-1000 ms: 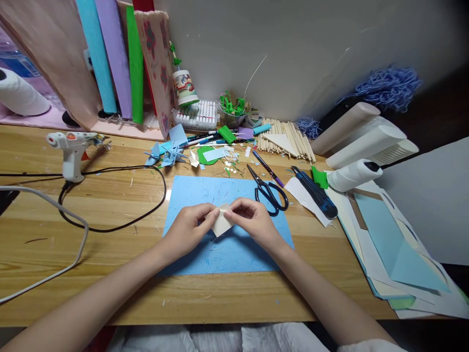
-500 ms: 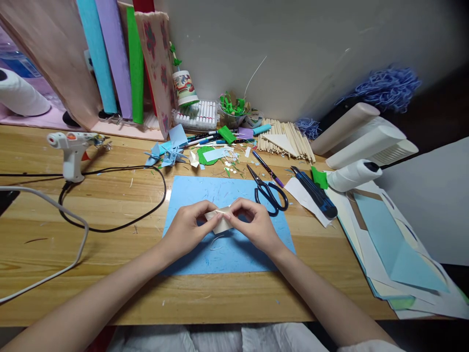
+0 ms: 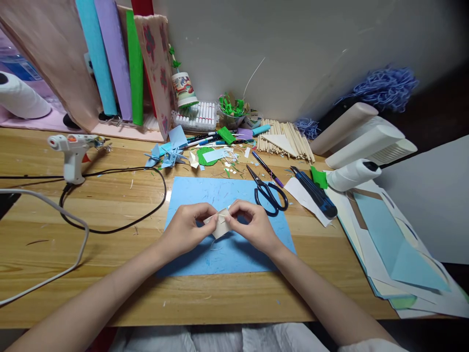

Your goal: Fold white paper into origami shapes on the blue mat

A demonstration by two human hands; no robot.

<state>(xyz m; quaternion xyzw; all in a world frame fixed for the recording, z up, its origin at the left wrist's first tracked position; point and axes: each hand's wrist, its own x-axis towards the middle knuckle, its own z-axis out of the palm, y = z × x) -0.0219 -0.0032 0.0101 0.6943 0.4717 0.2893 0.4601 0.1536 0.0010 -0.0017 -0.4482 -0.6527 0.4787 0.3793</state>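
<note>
Between my two hands is a small piece of folded cream paper [image 3: 221, 228], held just above a blue sheet [image 3: 198, 261]. My left hand [image 3: 190, 226] pinches its left side between thumb and fingers. On the right side, my right hand [image 3: 252, 222] grips it the same way, thumb toward me. The fingertips behind the paper are partly hidden. A thin pale strip [image 3: 217, 248] lies on the blue sheet below the paper. Black-handled scissors [image 3: 269, 193] rest partly on the sheet's upper right corner, beyond my right hand.
A glue gun [image 3: 73, 156] with a black cord stands at left. Folded blue paper pieces [image 3: 170, 155], a purple pen [image 3: 267, 168] and wooden sticks [image 3: 282, 139] lie toward the back. At right are a utility knife [image 3: 315, 193], a thread spool [image 3: 353, 175] and stacked paper sheets [image 3: 399, 249].
The folded paper has turned a little between my fingers, and my thumbs have moved apart, showing more of its middle. Both hands keep hold of it in nearly the same place.
</note>
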